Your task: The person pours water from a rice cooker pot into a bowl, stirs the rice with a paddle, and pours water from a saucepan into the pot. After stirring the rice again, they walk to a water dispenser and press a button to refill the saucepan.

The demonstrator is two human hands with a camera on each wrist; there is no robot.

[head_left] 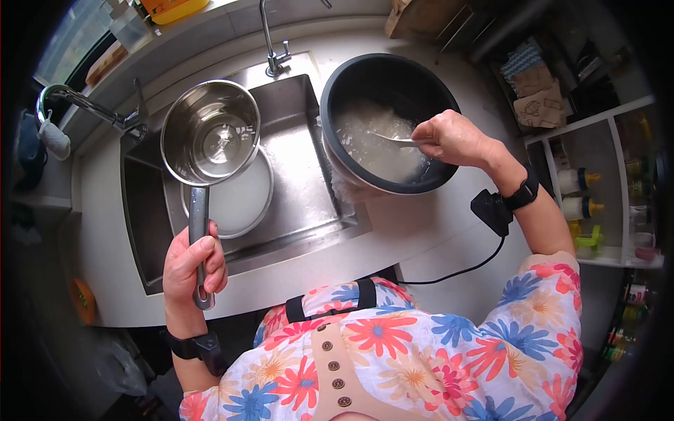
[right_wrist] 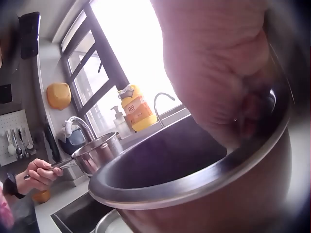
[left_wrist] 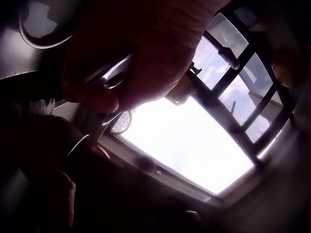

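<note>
Yellow jug [right_wrist: 138,109] and pump bottle [right_wrist: 121,124], side by side near the window [right_wrist: 127,43]. White pegboard [right_wrist: 13,122] with hanging utensils [right_wrist: 18,145]. Open shelving [head_left: 620,172], holding yellow-capped bottles [head_left: 573,180].

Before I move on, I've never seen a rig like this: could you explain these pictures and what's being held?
There is no robot here, just a person's two bare hands. The widest picture comes from a camera on the head, looking down; the other two come from cameras on each wrist. The left hand grips a saucepan by its handle, above a round bowl of cloudy liquid in the sink. On the counter, right of the sink, stands a large dark-lined pot with pale, cloudy contents. Over it, the fingers of the right hand pinch a metal utensil.
</note>
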